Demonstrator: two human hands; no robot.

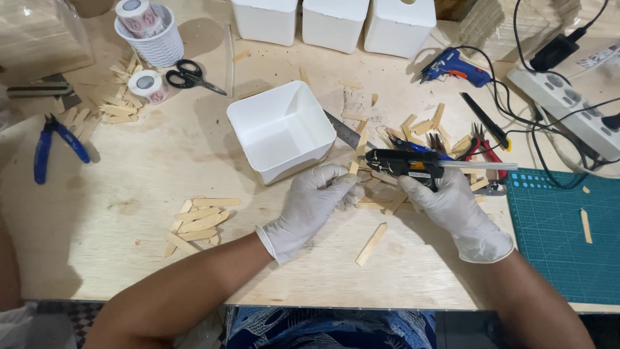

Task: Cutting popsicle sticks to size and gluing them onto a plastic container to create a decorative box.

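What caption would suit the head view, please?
Gloved right hand aims black glue gun at wooden stick held by left hand.

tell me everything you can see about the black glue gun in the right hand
The black glue gun looks like plastic, with a yellow-orange mark on its side and a pale glue stick jutting from its back toward the right. It lies roughly level above the wooden table, nozzle pointing left at a small wooden stick piece pinched in the gloved left hand. The white-gloved right hand grips its handle from below.

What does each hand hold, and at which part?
Right hand grips the black glue gun by its handle. Left hand pinches a small pale wooden stick near its lower end.
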